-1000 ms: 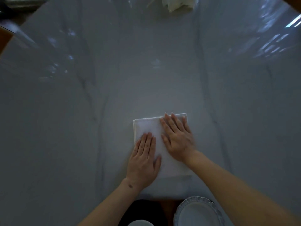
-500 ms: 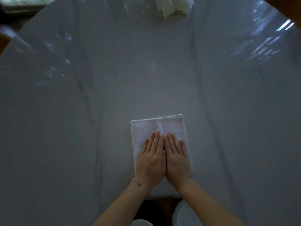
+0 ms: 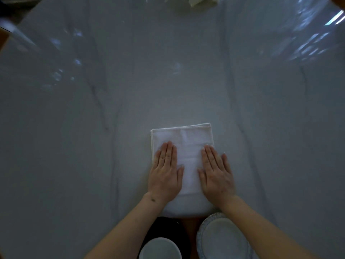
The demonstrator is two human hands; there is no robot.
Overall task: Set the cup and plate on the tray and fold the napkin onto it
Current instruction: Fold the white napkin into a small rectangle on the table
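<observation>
A white folded napkin (image 3: 188, 157) lies flat on the grey marble table (image 3: 93, 146) near its front edge. My left hand (image 3: 165, 172) presses flat on the napkin's left side, fingers straight and together. On the napkin's right side my right hand (image 3: 216, 172) lies flat too, its outer fingers reaching past the edge. Below the table edge, a white plate (image 3: 222, 238) with a scalloped rim shows at the bottom right. A white cup (image 3: 160, 249) shows at the bottom centre. Both sit on a dark brown surface that may be the tray (image 3: 190, 230).
Crumpled white cloth or paper (image 3: 201, 0) lies at the table's far edge. The glossy tabletop carries window reflections at the upper left and right.
My hands were side by side in the napkin's middle half a second ago. They have slid apart to its left and right sides. The napkin has stayed in place.
</observation>
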